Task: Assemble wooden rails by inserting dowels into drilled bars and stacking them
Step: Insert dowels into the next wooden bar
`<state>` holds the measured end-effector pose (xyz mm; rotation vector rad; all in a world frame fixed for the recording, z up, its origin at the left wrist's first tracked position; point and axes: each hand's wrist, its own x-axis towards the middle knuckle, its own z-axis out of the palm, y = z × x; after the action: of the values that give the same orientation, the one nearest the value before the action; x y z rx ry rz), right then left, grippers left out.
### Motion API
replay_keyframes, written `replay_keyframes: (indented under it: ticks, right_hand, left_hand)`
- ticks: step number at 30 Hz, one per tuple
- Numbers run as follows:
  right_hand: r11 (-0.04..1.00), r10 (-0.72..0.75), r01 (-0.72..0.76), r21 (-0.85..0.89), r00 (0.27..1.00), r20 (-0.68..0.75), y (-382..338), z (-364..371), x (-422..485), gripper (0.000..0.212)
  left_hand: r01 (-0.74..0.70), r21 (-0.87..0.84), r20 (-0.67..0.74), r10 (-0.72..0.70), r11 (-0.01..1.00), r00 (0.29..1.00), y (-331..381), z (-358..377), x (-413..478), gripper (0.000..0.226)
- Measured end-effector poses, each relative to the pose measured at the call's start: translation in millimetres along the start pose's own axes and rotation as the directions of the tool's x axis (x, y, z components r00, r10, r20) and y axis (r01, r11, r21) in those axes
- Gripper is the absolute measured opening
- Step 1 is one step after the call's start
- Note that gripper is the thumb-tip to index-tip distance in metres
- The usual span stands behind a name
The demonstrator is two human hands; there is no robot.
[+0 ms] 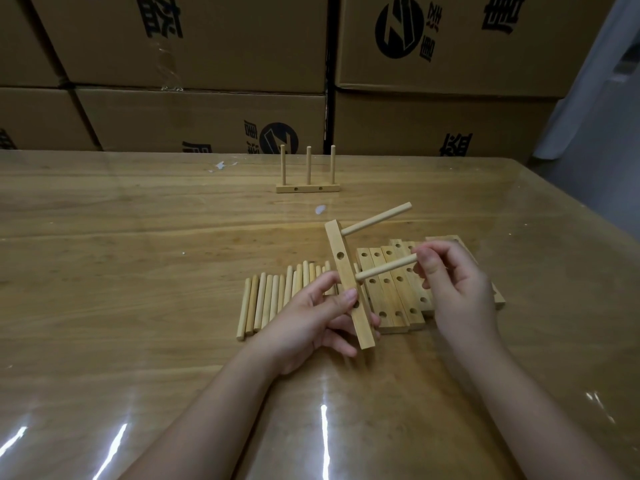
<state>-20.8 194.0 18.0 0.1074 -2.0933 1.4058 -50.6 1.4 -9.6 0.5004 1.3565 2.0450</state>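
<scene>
Left grip [308,323] curls round a drilled bar [344,268], long axis near to far. Right grip [460,289] pinches a dowel [386,267] pointing right from it.

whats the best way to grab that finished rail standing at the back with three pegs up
Probably the flat base bar, pinched across its long front and back faces from above, fingers going down between the upright dowels. It lies flat on the table, and the dowels are only pushed in, so lifting by one might pull it out.
</scene>
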Motion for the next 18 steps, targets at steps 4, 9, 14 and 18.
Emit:
replay_keyframes:
  ticks: [4, 9, 14, 18]
  right_hand:
    - [1.0, 0.018, -0.018, -0.012, 1.0, -0.005, 0.2, -0.7, -0.2, 0.016]
    - [1.0, -0.011, 0.011, 0.0, 1.0, -0.006, -0.7, -0.4, -1.1, 0.015]
    - [0.985, 0.071, -0.072, 0.155, 0.997, 0.007, 1.6, 0.9, -3.1, 0.034]
    - [0.995, 0.089, -0.092, 0.034, 0.992, 0.085, 7.3, 4.6, -3.5, 0.021]
  left_hand:
    - [-0.005, 0.015, 0.0, 0.005, 1.0, 1.0, -1.0, 0.7, 0.4, 0.045]
    - [0.008, 0.009, 0.001, -0.008, 1.0, 1.0, -0.7, -0.2, 0.4, 0.045]
    - [0.003, -0.044, 0.029, -0.001, 0.999, 1.0, -0.9, -3.5, 1.1, 0.037]
    - [-0.036, -0.196, -0.005, 0.036, 0.98, 0.999, 1.3, -8.2, 1.8, 0.042]
